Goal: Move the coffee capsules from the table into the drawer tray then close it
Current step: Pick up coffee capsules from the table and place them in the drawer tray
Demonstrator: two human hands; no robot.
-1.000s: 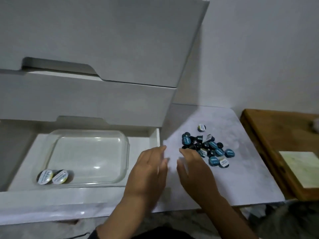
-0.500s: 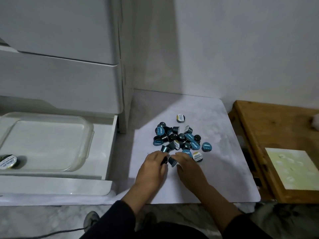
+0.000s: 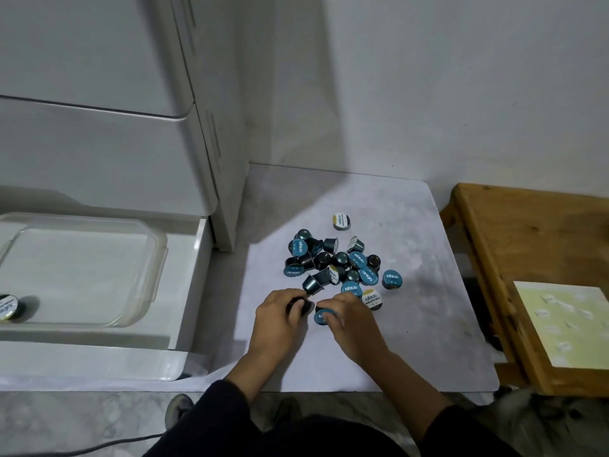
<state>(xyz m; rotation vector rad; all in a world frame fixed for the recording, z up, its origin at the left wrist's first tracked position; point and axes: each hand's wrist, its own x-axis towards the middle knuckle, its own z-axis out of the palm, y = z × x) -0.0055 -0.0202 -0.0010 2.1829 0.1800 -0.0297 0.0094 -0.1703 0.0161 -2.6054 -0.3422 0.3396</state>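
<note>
A heap of several dark coffee capsules (image 3: 342,263) with blue or white-and-yellow lids lies on the low white table (image 3: 412,324). One white-lidded capsule (image 3: 341,222) sits apart behind the heap. At the heap's near edge my left hand (image 3: 280,319) curls its fingers round a dark capsule (image 3: 300,306). Beside it my right hand (image 3: 351,319) pinches a blue-lidded capsule (image 3: 324,316). To the left, the bottom drawer (image 3: 194,282) stands pulled out with a clear plastic tray (image 3: 145,272) in it. One capsule (image 3: 8,306) lies at the tray's left end.
The white drawer unit (image 3: 115,127) rises behind the open drawer, with its upper drawers shut. A wooden bench (image 3: 494,258) with a pale yellow sheet (image 3: 570,324) stands right of the table. The white wall is behind, and a cable lies on the marble floor near my knees.
The view swung right from the drawer to the capsule heap. Both hands moved from the table's edge to the heap and each closed round a capsule.
</note>
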